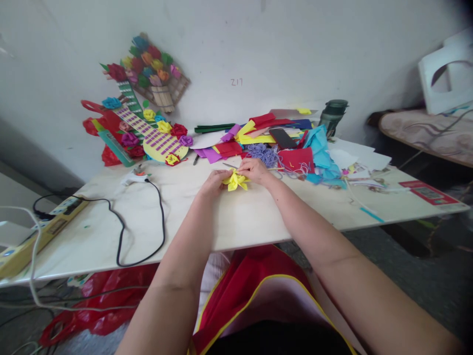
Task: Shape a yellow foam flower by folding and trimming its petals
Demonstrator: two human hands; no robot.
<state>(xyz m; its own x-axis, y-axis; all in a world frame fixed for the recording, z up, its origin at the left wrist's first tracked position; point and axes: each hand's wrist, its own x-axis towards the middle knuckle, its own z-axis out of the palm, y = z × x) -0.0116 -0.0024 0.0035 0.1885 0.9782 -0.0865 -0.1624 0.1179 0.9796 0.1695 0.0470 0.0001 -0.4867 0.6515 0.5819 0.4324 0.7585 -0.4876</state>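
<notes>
The left hand [215, 182] and right hand [255, 171] pinch a yellow paper flower [237, 182], seemingly well shaped, remaining work unclear; finished-looking paper roses [179, 130] sit beyond the left hand.

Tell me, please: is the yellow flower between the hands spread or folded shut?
Spread: the yellow flower shows separate petals pointing outward below the left hand and right hand.

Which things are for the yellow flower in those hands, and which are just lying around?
Seem to belong:
yellow paper flower, between the left hand and right hand
yellow paper strips, perhaps
white corded tool, maybe

Probably just lying about:
dark phone
dark green bottle
purple yarn
</notes>
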